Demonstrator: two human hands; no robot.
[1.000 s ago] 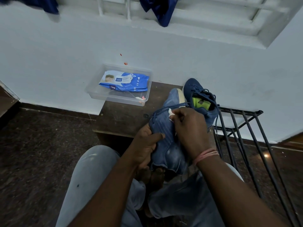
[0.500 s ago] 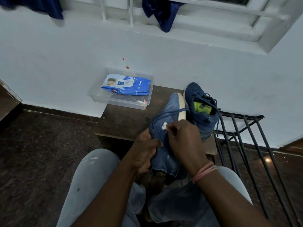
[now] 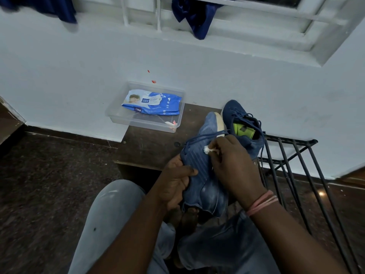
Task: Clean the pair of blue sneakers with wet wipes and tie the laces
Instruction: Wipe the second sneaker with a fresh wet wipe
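Observation:
I hold one blue sneaker (image 3: 201,175) over my lap, toe pointing away, its pale sole edge turned to the right. My left hand (image 3: 175,182) grips its left side near the collar. My right hand (image 3: 233,165) pinches a small white wet wipe (image 3: 207,149) and presses it against the sneaker's upper beside the laces. The second blue sneaker (image 3: 243,125), with a green insole, stands on the dark wooden stool (image 3: 150,143) just behind. A blue pack of wet wipes (image 3: 154,103) lies in a clear plastic tray (image 3: 116,117) at the stool's far left corner.
A black metal rack (image 3: 292,163) stands to the right of the stool, close to my right arm. The white wall runs behind. Dark stone floor (image 3: 49,184) spreads to the left. Blue cloths (image 3: 195,14) hang from the window ledge above.
My right hand with the wipe has slid down and back along the sneaker's upper, then up a little. The left hand keeps its hold.

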